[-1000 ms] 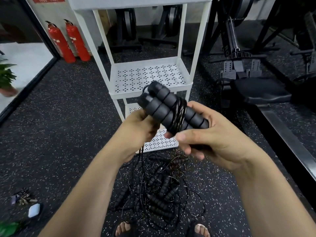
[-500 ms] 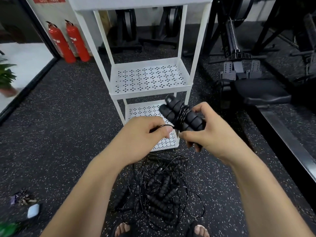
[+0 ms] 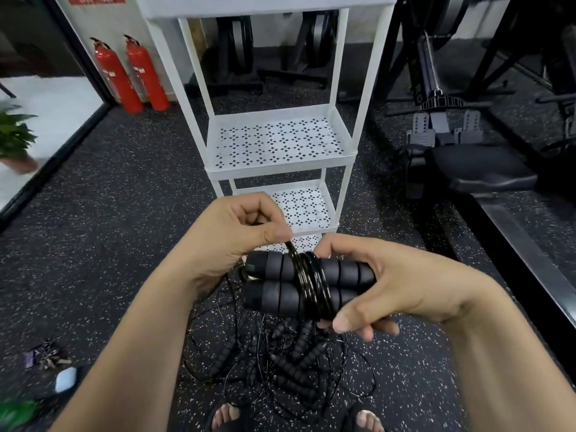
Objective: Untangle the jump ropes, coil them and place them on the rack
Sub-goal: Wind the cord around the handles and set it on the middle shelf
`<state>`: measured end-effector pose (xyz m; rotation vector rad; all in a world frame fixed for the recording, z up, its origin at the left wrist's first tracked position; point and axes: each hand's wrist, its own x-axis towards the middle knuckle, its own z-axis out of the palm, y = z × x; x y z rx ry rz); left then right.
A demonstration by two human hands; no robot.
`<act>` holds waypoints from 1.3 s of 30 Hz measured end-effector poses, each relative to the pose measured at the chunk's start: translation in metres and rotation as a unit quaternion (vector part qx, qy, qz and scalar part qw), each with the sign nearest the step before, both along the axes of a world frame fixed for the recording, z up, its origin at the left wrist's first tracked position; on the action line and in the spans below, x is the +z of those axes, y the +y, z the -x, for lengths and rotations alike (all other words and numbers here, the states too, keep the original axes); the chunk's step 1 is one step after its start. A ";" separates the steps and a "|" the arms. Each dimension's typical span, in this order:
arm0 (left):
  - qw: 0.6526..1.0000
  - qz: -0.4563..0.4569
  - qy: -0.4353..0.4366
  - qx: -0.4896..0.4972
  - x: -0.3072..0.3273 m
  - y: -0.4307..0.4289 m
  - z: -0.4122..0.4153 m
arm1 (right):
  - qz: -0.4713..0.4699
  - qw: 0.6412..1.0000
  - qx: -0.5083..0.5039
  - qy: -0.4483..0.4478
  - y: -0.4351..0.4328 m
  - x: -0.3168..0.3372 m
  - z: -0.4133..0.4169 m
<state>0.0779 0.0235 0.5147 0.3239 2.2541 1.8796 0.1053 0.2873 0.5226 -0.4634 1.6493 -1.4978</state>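
The right hand [image 3: 405,291] holds two black handles [image 3: 274,285] side by side, with its fingers [image 3: 346,322] curled round them. The cord [image 3: 313,285] is wound round the middle of both handles. The left hand [image 3: 230,241] is just above them, and its fingers [image 3: 274,233] pinch the loose bit of cord. This rope is up in the air in front of the white rack [image 3: 280,169], not on it yet. The other ropes lie in a pile [image 3: 290,369] on the floor [image 3: 124,244], right below the hands.

What could go wrong? The cord looks stiff and springy. If the left fingers let go before the end is tucked in, the loops could pop loose. Then the winding would have to be done again. If the loops slide toward the bare end of the handles, they could slip off.

A thin cord hangs under the left hand toward the pile. I cannot tell if it is part of this rope. If it is caught there, a pull could drag the pile and knot it more. The feet [image 3: 226,416] stand at the edge of the pile, so a step could catch a loop.
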 end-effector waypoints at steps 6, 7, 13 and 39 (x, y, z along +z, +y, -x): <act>0.996 -0.016 -0.064 0.057 -0.010 0.012 0.002 | 0.132 0.987 -0.091 0.014 -0.008 0.001 0.002; 0.997 0.002 -0.047 0.067 -0.014 0.014 0.004 | 0.150 0.982 -0.113 0.014 -0.011 0.000 0.002; 0.996 0.008 -0.064 0.064 -0.023 0.035 0.002 | 0.193 0.944 -0.265 0.042 -0.022 -0.005 0.006; 0.985 0.165 0.052 -0.004 0.011 -0.004 -0.004 | -0.117 0.991 -0.052 0.038 -0.003 -0.007 0.007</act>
